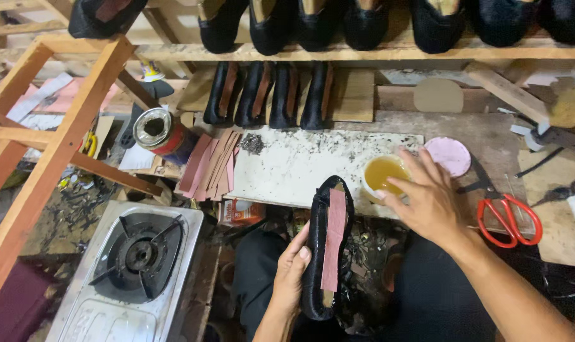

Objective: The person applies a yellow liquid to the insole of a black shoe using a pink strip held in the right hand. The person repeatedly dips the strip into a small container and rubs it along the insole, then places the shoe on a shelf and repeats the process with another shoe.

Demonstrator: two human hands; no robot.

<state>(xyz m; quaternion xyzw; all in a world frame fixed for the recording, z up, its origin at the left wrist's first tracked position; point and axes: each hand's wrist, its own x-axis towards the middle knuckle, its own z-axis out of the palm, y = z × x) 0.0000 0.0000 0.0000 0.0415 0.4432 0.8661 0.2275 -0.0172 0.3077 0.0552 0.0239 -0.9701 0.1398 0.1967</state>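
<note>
at the lower centre of the frame our left hand (pixel 292 269) clasps a black shoe (pixel 326 247), sole up, with a pink insole strip (pixel 335 237) already lying on it. our right hand (pixel 427 199), fingers spread, touches the glue cup (pixel 384 174). four shoes (pixel 271 95) stand finished above; loose strips (pixel 211 164) remain.

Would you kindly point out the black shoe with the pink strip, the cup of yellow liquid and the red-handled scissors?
black shoe with the pink strip (pixel 314 253): head view, black side edge.
cup of yellow liquid (pixel 382 172): head view, liquid surface.
red-handled scissors (pixel 509 218): head view, red handles.
</note>
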